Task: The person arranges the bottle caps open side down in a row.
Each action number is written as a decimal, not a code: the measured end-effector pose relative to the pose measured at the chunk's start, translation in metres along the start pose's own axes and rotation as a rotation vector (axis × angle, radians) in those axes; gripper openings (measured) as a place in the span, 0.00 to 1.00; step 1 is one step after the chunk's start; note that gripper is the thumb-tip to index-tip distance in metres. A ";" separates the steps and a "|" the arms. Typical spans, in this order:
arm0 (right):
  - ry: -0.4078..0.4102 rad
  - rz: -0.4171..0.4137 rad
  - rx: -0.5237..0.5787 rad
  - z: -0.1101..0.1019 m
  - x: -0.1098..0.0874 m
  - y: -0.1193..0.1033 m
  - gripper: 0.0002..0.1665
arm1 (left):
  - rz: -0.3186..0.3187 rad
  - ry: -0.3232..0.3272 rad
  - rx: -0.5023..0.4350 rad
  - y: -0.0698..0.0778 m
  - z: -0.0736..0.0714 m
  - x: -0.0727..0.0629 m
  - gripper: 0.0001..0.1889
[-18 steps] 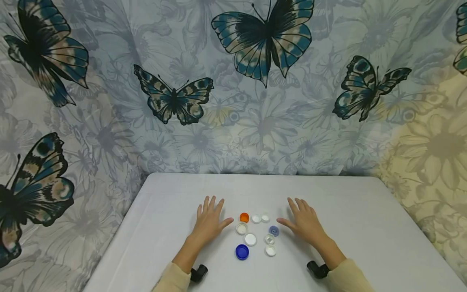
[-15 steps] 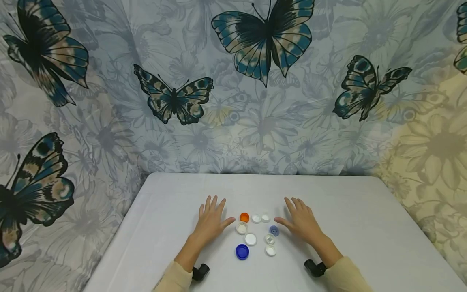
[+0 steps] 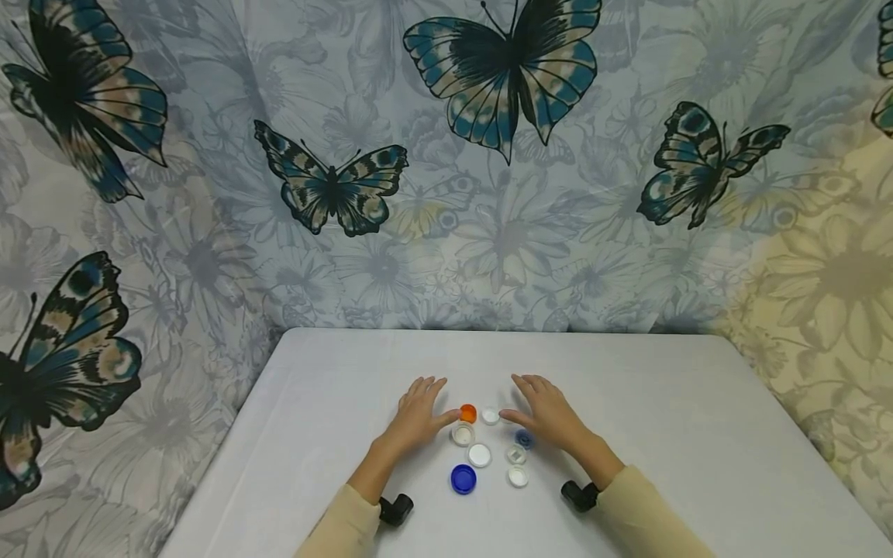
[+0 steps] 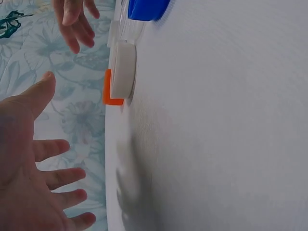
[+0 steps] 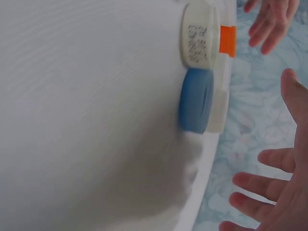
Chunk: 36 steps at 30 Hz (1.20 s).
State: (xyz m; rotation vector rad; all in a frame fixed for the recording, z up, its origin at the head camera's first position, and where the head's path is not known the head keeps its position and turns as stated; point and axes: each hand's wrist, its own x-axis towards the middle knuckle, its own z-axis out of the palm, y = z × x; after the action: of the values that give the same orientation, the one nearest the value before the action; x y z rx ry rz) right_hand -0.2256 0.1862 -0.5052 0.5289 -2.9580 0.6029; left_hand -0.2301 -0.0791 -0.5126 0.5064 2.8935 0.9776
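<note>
Caps [image 3: 479, 455], assorted, lying on a white counter [image 3: 314, 372] between left hand [image 3: 417, 416] and right hand [image 3: 549, 413]. Left hand: grip released, fingers spread, thumb near the orange cap [image 3: 468, 414]. Right hand: grip released, thumb near a small white cap [image 3: 491, 416]; little finger cut off in the right wrist view. Lighter blue cap [image 5: 196, 101]: partly screens a white piece [image 5: 218, 113] behind it. Lettered cap [image 5: 201, 36]: printed code blurred, not fully readable. Dark-blue cap [image 4: 147, 8]: cropped at the left wrist view's top edge.
</note>
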 end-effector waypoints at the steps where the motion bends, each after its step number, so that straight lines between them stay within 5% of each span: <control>1: -0.004 -0.006 0.012 0.001 0.002 -0.002 0.45 | 0.003 -0.008 -0.010 0.000 0.001 0.001 0.37; 7: -0.035 -0.051 0.053 0.003 0.010 -0.012 0.41 | 0.048 -0.029 -0.024 0.002 0.006 0.005 0.31; 26: -0.091 -0.177 0.112 0.025 0.029 -0.038 0.21 | 0.035 -0.028 -0.003 0.009 0.016 0.014 0.20; 36: -0.046 -0.177 0.090 0.031 0.031 -0.044 0.14 | 0.021 -0.001 -0.015 0.009 0.020 0.017 0.15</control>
State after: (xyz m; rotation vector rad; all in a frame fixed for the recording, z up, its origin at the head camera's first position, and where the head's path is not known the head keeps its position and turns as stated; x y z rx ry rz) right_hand -0.2400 0.1261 -0.5127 0.8132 -2.8947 0.7156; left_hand -0.2405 -0.0554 -0.5222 0.5379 2.8833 1.0005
